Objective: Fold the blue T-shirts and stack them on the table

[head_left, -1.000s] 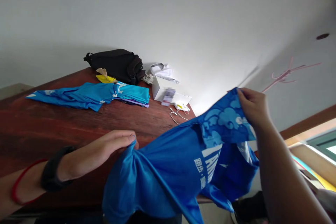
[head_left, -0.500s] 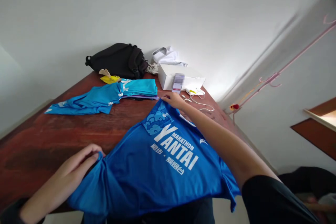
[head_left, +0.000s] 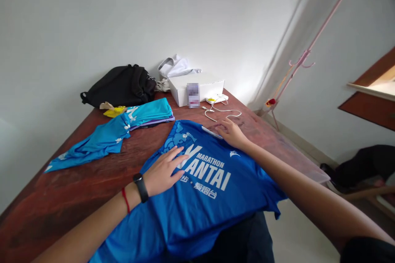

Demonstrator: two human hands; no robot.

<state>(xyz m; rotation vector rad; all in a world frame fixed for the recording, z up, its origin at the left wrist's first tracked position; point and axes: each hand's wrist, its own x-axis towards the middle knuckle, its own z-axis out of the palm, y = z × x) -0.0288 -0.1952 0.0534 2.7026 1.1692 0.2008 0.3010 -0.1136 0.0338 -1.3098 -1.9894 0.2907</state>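
Note:
A blue shirt (head_left: 197, 209) with white lettering lies spread over the front edge of the reddish-brown table (head_left: 89, 189), part of it hanging down. My left hand (head_left: 165, 170), with a dark band and a red string at the wrist, rests over the left part of the lettering, fingers apart. At the shirt's collar is my right hand (head_left: 231, 132), fingers bent and apart just above the white neckline, with no cloth visibly pinched. Left of the shirt, a lighter blue garment (head_left: 105, 135) trails from a folded stack (head_left: 154, 113).
At the back stand a black backpack (head_left: 119, 86), a white box (head_left: 205, 86) with a small blurred package (head_left: 193, 96) before it, and white cloth (head_left: 177, 66). A white device (head_left: 217, 98) with a cable lies right. A pink rack (head_left: 321, 28) stands beyond the table.
My left hand has let go of the shirt's lower left part and moved up onto its front. My right hand has shifted right from the shoulder corner to the collar. The view has turned slightly.

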